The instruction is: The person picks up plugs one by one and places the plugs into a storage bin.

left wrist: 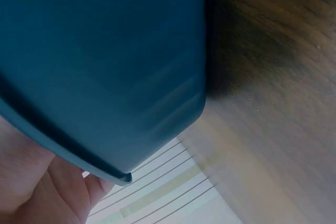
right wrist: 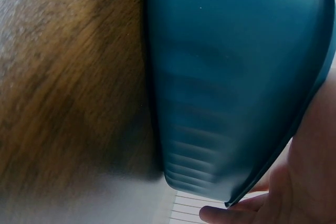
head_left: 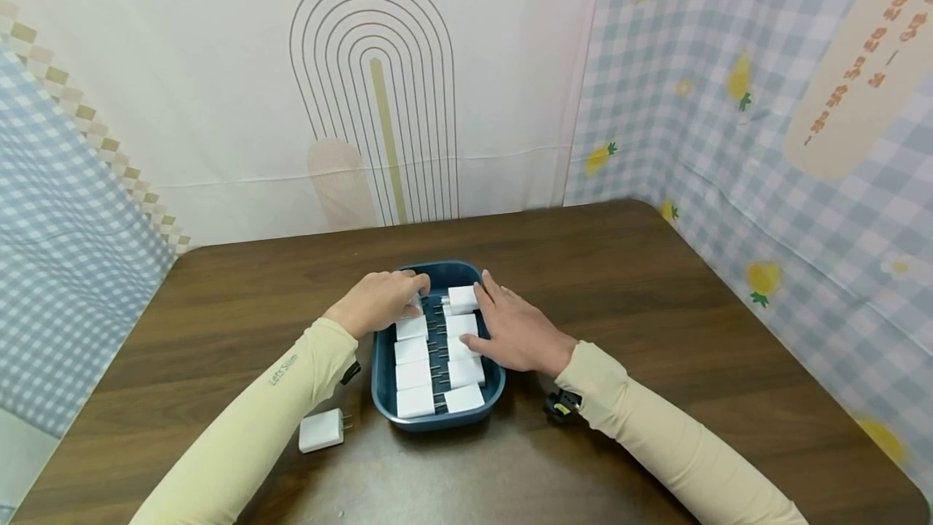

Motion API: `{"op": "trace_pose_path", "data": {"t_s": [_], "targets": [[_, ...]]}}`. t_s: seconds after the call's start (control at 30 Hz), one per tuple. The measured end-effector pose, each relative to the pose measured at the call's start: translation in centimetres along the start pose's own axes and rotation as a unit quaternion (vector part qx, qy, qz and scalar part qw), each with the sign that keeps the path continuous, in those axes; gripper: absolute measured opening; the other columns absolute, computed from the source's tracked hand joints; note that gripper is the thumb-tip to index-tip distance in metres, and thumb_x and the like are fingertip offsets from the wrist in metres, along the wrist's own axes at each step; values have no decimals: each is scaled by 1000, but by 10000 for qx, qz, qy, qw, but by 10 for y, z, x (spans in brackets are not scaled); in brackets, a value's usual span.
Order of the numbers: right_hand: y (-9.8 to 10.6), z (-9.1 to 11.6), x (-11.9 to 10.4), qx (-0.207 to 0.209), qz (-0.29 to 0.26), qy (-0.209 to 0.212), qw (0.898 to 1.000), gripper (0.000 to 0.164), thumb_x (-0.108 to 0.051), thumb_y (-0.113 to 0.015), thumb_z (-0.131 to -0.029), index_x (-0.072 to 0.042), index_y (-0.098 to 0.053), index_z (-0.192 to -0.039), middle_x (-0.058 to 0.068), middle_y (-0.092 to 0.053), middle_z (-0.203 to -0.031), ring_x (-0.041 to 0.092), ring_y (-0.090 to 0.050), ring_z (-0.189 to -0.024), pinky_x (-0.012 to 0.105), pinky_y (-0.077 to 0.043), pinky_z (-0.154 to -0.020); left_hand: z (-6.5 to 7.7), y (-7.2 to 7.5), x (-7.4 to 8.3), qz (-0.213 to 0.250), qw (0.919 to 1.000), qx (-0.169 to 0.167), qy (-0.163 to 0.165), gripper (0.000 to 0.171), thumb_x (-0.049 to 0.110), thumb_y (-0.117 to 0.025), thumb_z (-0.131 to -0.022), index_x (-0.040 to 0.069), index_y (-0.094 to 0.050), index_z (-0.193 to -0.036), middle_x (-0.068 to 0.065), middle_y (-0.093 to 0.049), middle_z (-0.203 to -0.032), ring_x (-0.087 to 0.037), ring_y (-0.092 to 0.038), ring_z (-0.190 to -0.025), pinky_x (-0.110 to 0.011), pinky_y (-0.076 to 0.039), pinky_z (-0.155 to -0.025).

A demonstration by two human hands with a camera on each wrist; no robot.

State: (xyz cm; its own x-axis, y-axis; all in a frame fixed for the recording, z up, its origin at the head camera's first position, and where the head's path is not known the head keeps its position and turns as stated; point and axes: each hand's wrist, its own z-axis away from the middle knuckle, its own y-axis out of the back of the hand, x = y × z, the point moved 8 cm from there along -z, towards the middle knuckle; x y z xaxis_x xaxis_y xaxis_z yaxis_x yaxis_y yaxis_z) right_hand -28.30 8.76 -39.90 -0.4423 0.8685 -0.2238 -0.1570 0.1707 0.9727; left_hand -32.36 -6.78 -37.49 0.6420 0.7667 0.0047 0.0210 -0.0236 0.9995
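Note:
A dark blue plastic bin (head_left: pixel 440 423) holds two columns of white plug-in chargers (head_left: pixel 413 375), their metal prongs facing the middle gap. My left hand (head_left: pixel 381 300) reaches over the far left rim; its curled fingers and thumb hold a white charger, mostly hidden, at the far end of the left column. Over the right rim lies my right hand (head_left: pixel 516 332), fingers spread and fairly straight, touching the right column of chargers (head_left: pixel 464 373). Both wrist views show mainly the bin's outer wall (left wrist: pixel 115 66), with part of the right hand (right wrist: pixel 310 166) at the rim.
One more white charger (head_left: pixel 321 431) lies on the brown wooden table (head_left: pixel 583 274), left of the bin, prongs pointing right. A white patterned cloth (head_left: pixel 510 87) hangs behind the table, and a checked cloth (head_left: pixel 729 144) hangs along the right side.

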Motion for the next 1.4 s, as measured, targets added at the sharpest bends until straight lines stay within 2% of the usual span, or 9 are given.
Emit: {"op": "trace_pose_path", "data": {"t_s": [0.43,0.67,0.93,1.4], "targets": [[1,0,0,41,30,-39,10000,87,-57,-53,-100,-1,-23,-160,19,-11,-170,36,-29,-154,50,-32,-123,-3,-4,-2,180,9995,-233,118,26,22,-73,-95,9,-73,-117,-10,-74,-113,-20,-71,-93,-38,-62,-87],[0,-1,0,21,3,-47,10000,87,-57,-52,-100,-2,-22,-160,19,-10,-170,35,-28,-154,49,-31,-124,-4,-7,-3,385,9984,-366,187,25,21,-70,-96,8,-73,-118,-9,-74,-116,-23,-71,-102,-40,-60,-93],[0,0,-1,25,-7,-45,10000,87,-58,-52,-100,-3,-22,-161,18,-10,-170,35,-27,-155,49,-30,-125,-5,-13,-4,412,9973,-528,290,26,20,-67,-99,8,-73,-121,-10,-74,-120,-25,-70,-110,-43,-57,-99],[1,1,-2,39,68,-70,9999,87,-57,-53,-100,-2,-23,-160,19,-12,-170,36,-31,-153,50,-33,-122,1,-12,-1,498,9973,-478,235,26,16,-66,-99,8,-73,-122,-11,-72,-125,-28,-67,-119,-45,-55,-103]]}}
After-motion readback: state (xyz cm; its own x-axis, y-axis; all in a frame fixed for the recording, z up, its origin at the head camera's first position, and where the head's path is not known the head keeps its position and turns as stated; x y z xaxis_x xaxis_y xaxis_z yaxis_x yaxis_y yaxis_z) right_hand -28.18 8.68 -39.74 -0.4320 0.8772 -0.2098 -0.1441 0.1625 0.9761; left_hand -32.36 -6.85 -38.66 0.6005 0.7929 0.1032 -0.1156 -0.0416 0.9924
